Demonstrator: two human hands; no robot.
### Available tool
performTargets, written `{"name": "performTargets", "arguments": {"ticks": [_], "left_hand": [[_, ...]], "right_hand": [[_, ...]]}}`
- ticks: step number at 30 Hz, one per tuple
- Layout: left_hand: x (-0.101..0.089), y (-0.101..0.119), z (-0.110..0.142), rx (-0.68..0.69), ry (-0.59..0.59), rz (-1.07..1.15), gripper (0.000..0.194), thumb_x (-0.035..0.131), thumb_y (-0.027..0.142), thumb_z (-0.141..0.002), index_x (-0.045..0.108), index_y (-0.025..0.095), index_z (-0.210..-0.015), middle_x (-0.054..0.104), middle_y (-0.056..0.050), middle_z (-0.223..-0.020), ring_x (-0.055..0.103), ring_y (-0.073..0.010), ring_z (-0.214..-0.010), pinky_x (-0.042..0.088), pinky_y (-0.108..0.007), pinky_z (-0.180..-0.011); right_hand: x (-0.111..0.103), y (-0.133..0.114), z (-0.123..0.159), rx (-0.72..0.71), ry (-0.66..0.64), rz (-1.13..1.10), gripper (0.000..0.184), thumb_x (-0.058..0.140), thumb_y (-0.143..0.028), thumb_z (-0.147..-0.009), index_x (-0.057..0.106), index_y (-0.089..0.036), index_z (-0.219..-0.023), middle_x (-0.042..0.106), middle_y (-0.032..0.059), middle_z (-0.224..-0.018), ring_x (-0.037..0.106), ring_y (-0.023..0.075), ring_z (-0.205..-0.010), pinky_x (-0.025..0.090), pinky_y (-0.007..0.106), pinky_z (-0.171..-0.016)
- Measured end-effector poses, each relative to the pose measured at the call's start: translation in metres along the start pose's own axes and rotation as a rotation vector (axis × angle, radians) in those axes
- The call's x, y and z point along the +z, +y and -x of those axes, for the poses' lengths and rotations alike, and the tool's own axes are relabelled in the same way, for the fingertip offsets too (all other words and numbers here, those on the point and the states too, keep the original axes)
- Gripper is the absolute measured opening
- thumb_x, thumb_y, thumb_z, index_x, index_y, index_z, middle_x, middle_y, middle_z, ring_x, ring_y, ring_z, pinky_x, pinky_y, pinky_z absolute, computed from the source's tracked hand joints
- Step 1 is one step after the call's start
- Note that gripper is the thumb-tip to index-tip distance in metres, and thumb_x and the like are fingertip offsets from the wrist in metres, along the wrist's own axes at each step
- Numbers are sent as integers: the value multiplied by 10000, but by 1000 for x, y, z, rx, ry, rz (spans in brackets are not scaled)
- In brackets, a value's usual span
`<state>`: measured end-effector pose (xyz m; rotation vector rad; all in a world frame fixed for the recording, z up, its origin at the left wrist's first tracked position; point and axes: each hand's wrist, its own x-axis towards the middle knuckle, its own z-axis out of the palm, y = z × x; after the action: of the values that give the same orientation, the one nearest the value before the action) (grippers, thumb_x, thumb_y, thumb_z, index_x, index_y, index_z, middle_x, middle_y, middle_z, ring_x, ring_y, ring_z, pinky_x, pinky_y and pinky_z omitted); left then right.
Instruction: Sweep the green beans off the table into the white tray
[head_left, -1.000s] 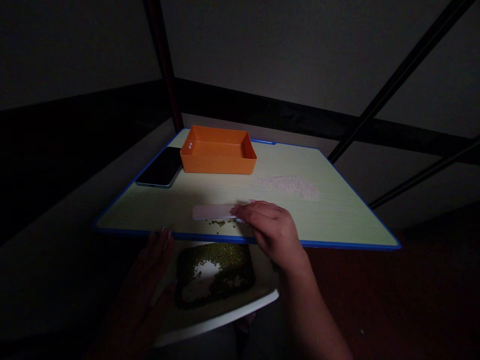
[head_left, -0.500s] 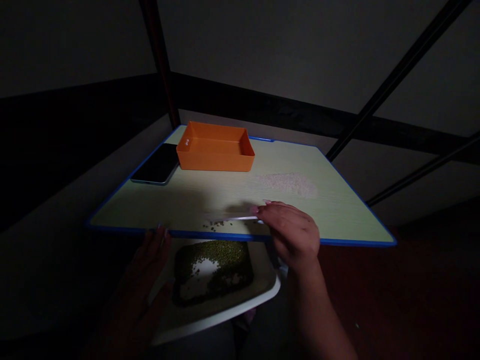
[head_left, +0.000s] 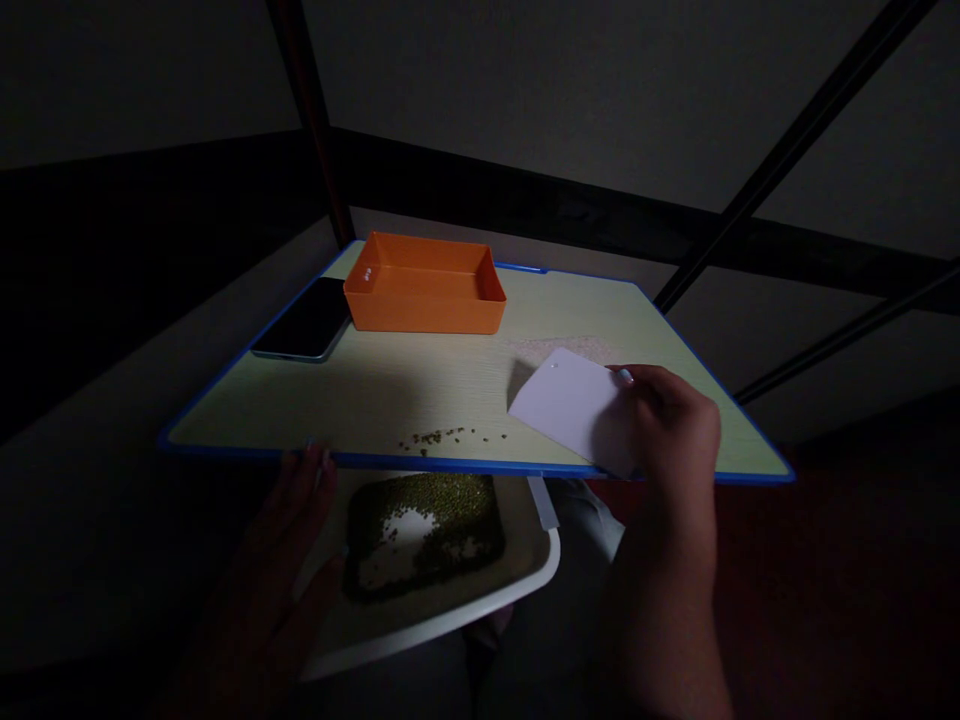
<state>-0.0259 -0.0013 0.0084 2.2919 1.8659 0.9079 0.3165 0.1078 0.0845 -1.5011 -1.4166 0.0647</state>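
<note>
My right hand grips a thin white scraper card with a small hole near one corner. The card is tilted above the right front of the tabletop. In front of it and to the left, a few green beans lie scattered near the table's blue edge. Below that edge is a white tray holding many more green beans. My left hand is in shadow at the tray's left side, fingers stretched out and tips near the table edge. Whether it touches the tray is too dark to tell.
An orange open box stands at the back left of the pale table. A dark-screened phone or tablet lies left of it. A pale grainy pile sits behind the card, partly covered by it. Walls surround the far side.
My right hand has moved right with the scraper card and lifted and turned it, so its broad face shows. The scattered beans are now uncovered. My left hand has stayed nearly still.
</note>
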Motion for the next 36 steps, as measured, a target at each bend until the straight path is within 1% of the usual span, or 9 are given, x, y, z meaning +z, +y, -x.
{"name": "performTargets", "arguments": {"ticks": [6, 12, 15, 19, 24, 26, 30, 32, 36], "left_hand": [[1, 0, 1, -21, -20, -1, 634, 395, 351, -908, 137, 408, -1484, 190, 8, -1630, 202, -284, -1472, 368, -554, -1088], [2, -2, 2, -13, -19, -2, 637, 404, 351, -909, 139, 395, -1486, 186, -3, -1630, 202, -290, -1469, 377, -558, -1079], [1, 0, 0, 10, -9, -14, 645, 409, 352, -901, 148, 374, -1490, 218, -21, -1622, 216, -300, -1465, 382, -565, -1073], [0, 1, -1, 17, -8, -12, 638, 394, 353, -901, 147, 384, -1489, 222, -18, -1621, 225, -302, -1461, 397, -564, -1060], [2, 0, 1, -5, -7, -5, 635, 399, 348, -906, 149, 383, -1489, 211, -9, -1626, 202, -282, -1475, 365, -549, -1092], [3, 0, 2, -12, 4, 4, 630, 389, 352, -908, 150, 377, -1490, 193, -8, -1632, 188, -280, -1483, 342, -556, -1106], [2, 0, 2, -2, -15, 3, 639, 401, 355, -902, 150, 384, -1488, 217, -20, -1625, 207, -296, -1472, 374, -565, -1078], [1, 0, 1, 2, -25, -3, 646, 407, 347, -900, 146, 380, -1490, 221, -25, -1623, 210, -297, -1468, 380, -559, -1074], [0, 0, 2, 2, -12, -12, 650, 398, 349, -903, 122, 388, -1491, 213, -19, -1623, 212, -300, -1462, 380, -567, -1069]], "right_hand": [[11, -8, 4, -9, -130, -120, 203, 558, -194, -823, 760, -194, -847, 784, 39, -836, 693, 163, -755, 512, 302, -677], [11, -17, 12, 3, -225, -227, 174, 592, -235, -839, 763, -213, -865, 789, 33, -881, 697, 165, -791, 515, 310, -707], [10, -20, 11, 25, -163, -229, 164, 601, -244, -834, 762, -217, -852, 788, 30, -863, 700, 169, -784, 516, 314, -700], [15, -19, 5, 18, -58, -133, 188, 578, -191, -811, 762, -204, -851, 786, 36, -839, 700, 175, -776, 513, 323, -703], [24, -19, 1, -28, -153, -126, 215, 544, -166, -818, 755, -191, -844, 780, 32, -829, 687, 161, -752, 502, 307, -682], [24, -19, 3, -24, -194, -148, 206, 547, -174, -827, 752, -193, -842, 779, 31, -838, 685, 157, -763, 499, 304, -694], [20, -22, 6, -19, -257, -208, 185, 568, -212, -844, 753, -204, -846, 778, 25, -842, 683, 154, -771, 498, 300, -703], [18, -24, 6, -24, -241, -226, 179, 578, -219, -842, 756, -209, -846, 780, 26, -858, 685, 154, -784, 499, 296, -700], [20, -23, 5, -30, -122, -168, 193, 565, -197, -833, 756, -205, -859, 780, 28, -838, 689, 159, -765, 502, 302, -685]]}}
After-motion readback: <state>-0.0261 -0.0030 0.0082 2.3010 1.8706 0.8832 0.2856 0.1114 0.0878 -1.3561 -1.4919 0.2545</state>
